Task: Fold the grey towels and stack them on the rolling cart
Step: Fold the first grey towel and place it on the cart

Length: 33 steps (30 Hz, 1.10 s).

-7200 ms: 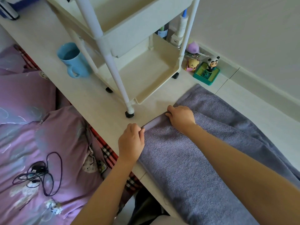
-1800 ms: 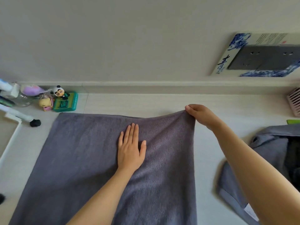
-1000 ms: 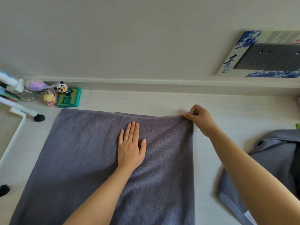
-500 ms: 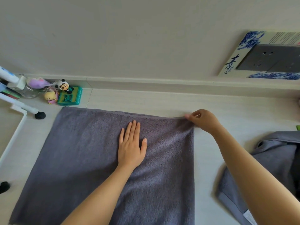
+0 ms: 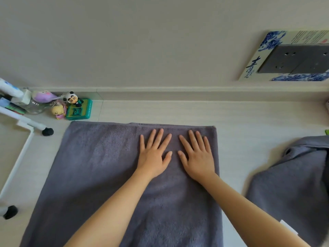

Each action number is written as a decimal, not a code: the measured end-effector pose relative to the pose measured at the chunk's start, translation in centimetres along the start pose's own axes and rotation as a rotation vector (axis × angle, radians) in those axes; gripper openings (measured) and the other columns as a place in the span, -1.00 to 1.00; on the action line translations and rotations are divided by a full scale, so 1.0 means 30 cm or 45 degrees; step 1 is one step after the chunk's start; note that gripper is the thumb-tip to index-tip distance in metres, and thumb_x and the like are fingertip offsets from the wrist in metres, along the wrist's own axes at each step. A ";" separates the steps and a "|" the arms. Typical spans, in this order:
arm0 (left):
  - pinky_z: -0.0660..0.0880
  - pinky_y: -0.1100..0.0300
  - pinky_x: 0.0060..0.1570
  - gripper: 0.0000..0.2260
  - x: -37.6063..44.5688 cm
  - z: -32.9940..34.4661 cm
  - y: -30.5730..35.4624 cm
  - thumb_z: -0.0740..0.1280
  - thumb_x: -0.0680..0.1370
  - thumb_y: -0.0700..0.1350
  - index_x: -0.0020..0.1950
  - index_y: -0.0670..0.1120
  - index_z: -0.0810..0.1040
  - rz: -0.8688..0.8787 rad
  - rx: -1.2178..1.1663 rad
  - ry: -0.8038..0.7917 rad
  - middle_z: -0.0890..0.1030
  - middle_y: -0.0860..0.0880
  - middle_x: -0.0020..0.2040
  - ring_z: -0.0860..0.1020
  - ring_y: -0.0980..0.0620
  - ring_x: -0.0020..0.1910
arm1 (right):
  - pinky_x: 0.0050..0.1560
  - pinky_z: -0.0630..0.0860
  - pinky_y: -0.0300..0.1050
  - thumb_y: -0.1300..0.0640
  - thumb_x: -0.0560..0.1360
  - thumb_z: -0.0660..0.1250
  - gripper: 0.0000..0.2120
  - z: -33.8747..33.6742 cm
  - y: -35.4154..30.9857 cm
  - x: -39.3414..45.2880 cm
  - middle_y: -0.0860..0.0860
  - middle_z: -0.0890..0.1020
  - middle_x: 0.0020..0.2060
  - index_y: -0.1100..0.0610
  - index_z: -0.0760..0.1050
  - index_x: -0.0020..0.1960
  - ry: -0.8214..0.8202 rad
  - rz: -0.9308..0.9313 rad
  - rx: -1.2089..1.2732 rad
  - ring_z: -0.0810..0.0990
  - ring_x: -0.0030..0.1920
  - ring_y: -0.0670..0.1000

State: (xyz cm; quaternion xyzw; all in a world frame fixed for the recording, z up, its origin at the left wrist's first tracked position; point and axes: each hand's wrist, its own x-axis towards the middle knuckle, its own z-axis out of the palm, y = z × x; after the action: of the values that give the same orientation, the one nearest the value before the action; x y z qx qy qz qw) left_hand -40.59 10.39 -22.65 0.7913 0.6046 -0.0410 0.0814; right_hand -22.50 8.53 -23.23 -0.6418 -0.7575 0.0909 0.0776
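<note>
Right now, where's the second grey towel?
Head view: the second grey towel lies crumpled at the right edge of the desk, apart from the flat towel under both hands.

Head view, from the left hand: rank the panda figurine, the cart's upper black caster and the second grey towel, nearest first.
From the left hand:
1. Panda figurine, upper left by the wall.
2. Upper black caster, far left.
3. Second grey towel, far right, past the right hand.

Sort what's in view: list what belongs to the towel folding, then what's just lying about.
Job: grey towel under both flat hands, left hand, right hand; second grey towel; cart frame.

Lying about: panda figure, green box, yellow toy, wall sockets.
</note>
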 end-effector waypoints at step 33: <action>-0.19 -0.31 0.40 -0.36 -0.454 0.003 -0.426 -0.30 0.47 0.32 0.52 0.12 -0.22 -0.117 0.057 -0.186 -0.10 -0.03 0.57 -0.13 -0.19 0.53 | 0.44 0.03 0.16 -0.28 0.58 -0.14 -0.45 0.064 -0.409 -0.504 0.07 0.24 0.48 -0.12 0.11 0.50 -0.214 0.115 -0.101 0.14 0.49 0.12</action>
State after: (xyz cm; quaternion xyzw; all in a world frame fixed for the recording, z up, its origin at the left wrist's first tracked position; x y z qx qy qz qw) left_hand -56.52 0.71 -21.53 0.7592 0.6317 -0.1159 0.1054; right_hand -32.22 -8.43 -22.18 -0.6679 -0.7347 0.1176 -0.0159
